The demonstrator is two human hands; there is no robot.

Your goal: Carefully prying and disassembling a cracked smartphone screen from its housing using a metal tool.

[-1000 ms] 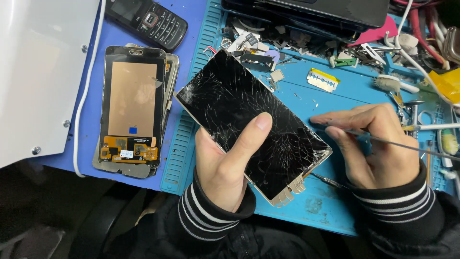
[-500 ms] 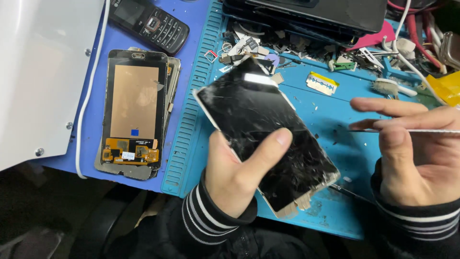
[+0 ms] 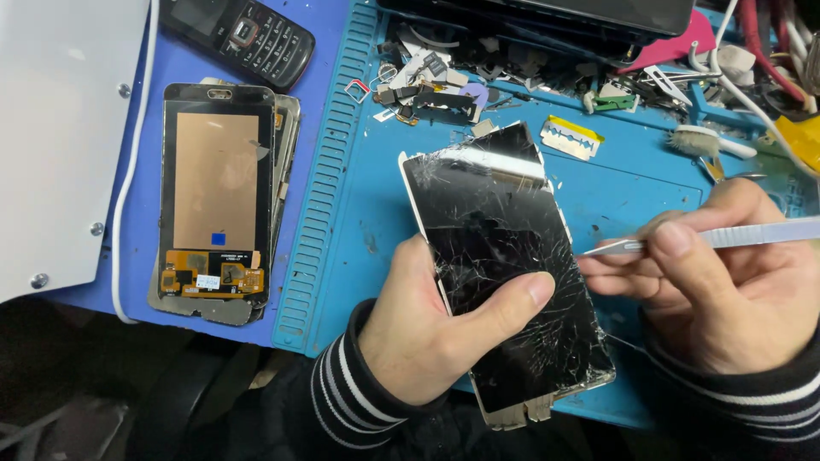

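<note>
Left hand point(image 3: 427, 333): grips the cracked phone screen point(image 3: 504, 273), thumb across the glass, raised above the blue mat point(image 3: 359, 213) on the counter.
Right hand point(image 3: 717, 282): pinches a metal blade tool point(image 3: 709, 237), tip at the screen's right edge.
Nearby: bare screen panel point(image 3: 213, 205), razor blade point(image 3: 572, 137).

Cracked black phone screen point(image 3: 504, 265), tilted, beside thin blade point(image 3: 683, 239).

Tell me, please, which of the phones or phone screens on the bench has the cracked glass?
The black screen gripped in the left hand is cracked all over. The opened panel and the keypad phone on the mat look unbroken.
</note>
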